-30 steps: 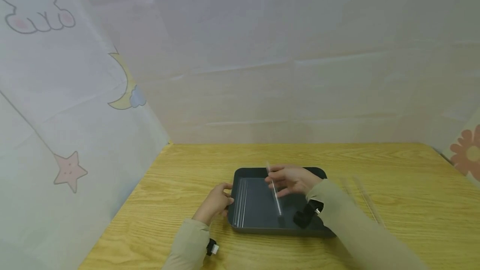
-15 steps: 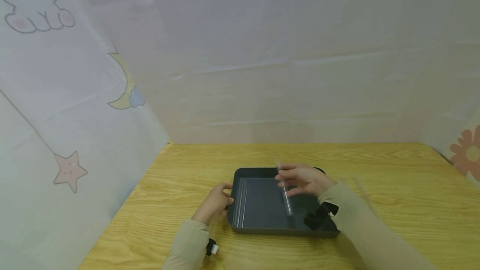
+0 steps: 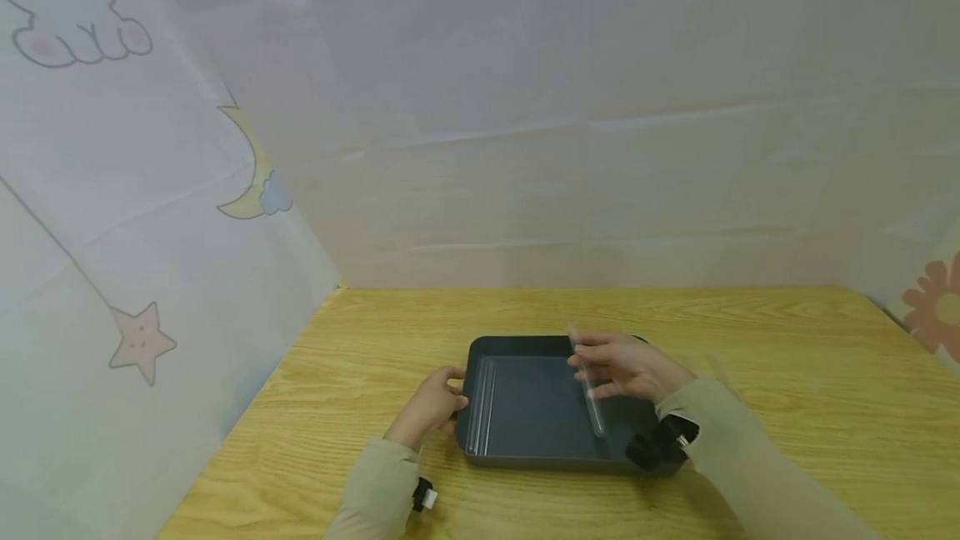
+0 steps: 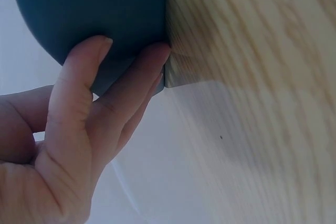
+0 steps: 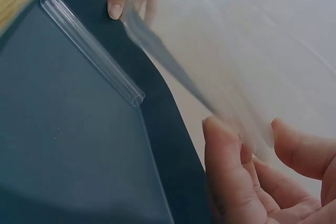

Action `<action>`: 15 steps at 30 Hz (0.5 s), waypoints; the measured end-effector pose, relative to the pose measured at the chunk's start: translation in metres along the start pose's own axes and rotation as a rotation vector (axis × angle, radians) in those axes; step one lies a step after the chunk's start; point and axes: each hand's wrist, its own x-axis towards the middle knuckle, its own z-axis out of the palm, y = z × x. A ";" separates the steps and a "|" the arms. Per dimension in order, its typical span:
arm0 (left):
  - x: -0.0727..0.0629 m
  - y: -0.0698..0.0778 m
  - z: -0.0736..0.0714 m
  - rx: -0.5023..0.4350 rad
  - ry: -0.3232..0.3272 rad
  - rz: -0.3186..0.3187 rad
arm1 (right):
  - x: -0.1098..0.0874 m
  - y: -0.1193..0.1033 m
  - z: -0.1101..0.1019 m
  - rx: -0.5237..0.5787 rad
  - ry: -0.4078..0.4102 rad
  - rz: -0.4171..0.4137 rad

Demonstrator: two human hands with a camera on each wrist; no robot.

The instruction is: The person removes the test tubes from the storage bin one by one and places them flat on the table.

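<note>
Pinching tube [image 3: 594,412] toward its 12-o'clock end, right hand [image 3: 624,365] nearly closed | left hand [image 3: 424,408] grips tray [image 3: 540,463] at 9 o'clock | likely light, stiff, slick, fragile: hold mid-length

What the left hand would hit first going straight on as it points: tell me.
The dark tray: the left hand touches its side wall. Past that wall, the clear tubes lying inside would probably come next, though depth is unclear.

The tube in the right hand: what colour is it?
The tube is clear and colourless; best in the right wrist view.
</note>
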 end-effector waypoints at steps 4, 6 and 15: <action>-0.001 0.000 0.000 -0.006 0.006 -0.001 | -0.001 0.001 -0.002 0.020 0.006 0.003; -0.001 0.001 0.000 -0.007 0.006 -0.002 | -0.002 0.001 -0.003 0.027 0.008 0.004; -0.002 0.001 0.001 0.008 0.013 0.004 | -0.009 0.004 -0.009 0.027 0.017 0.002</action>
